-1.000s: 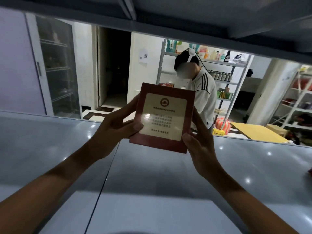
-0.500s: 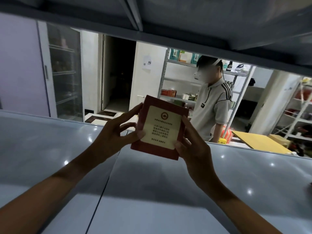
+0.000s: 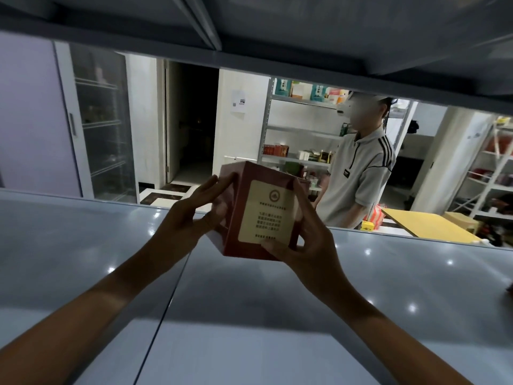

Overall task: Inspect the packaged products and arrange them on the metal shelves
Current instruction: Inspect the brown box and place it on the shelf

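A dark red box (image 3: pixel 259 215) with a gold printed label on one face hangs in the air just above the grey metal shelf (image 3: pixel 361 287). It is turned so that one vertical corner edge faces me. My left hand (image 3: pixel 191 218) holds its left side, thumb and fingers spread along that face. My right hand (image 3: pixel 302 240) grips the lower right corner, thumb on the label face and fingers behind the box.
Another metal shelf (image 3: pixel 277 37) runs close overhead. Beyond the shelf stands a person (image 3: pixel 358 176) in a grey striped shirt, in front of a stocked metal rack (image 3: pixel 299 132). A yellow table (image 3: pixel 424 223) and more racks (image 3: pixel 497 173) are at the right.
The box has been turned from showing its label flat to showing a corner edge, and it has sunk closer to the shelf. The person behind has shifted right.
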